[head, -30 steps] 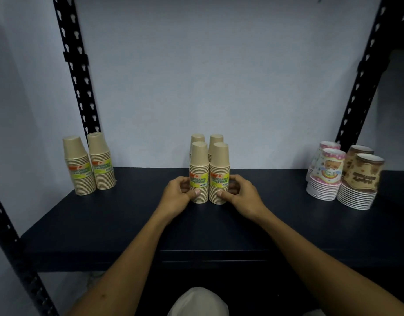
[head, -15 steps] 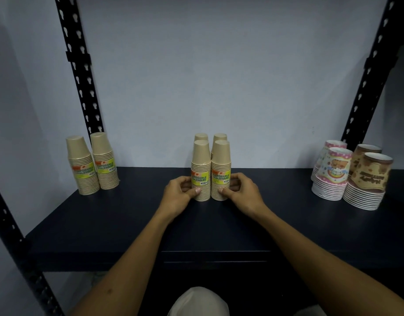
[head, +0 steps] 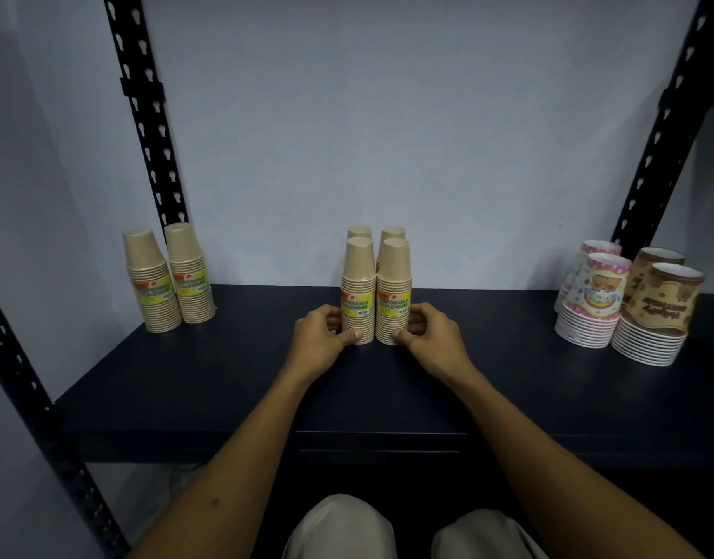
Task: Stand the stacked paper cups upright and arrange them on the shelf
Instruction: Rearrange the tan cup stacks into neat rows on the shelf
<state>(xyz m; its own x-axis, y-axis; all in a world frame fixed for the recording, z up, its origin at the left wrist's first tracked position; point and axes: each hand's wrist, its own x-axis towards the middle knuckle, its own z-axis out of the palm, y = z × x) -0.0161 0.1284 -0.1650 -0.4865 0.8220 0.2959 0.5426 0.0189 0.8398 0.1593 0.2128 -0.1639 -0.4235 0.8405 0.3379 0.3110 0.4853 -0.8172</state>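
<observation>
Several tan paper-cup stacks stand upside down in a tight block at the middle of the dark shelf [head: 234,381]. My left hand [head: 321,336] grips the base of the front left stack [head: 358,284], thumb on its front. My right hand [head: 430,336] grips the base of the front right stack [head: 393,288] the same way. Two more tan stacks [head: 377,234] stand right behind them, mostly hidden. All stand upright with yellow labels facing me.
Two tan stacks [head: 167,280] stand at the left rear by a black slotted post [head: 145,115]. Pink patterned stacks [head: 591,300] and brown patterned stacks [head: 657,312] sit at the right, leaning slightly. A second post [head: 661,127] rises behind them. My knees show below the shelf edge.
Both hands have stayed on the bases of the two front stacks. The stacks have barely shifted; my view has tilted a little, so everything sits slightly differently in frame.
</observation>
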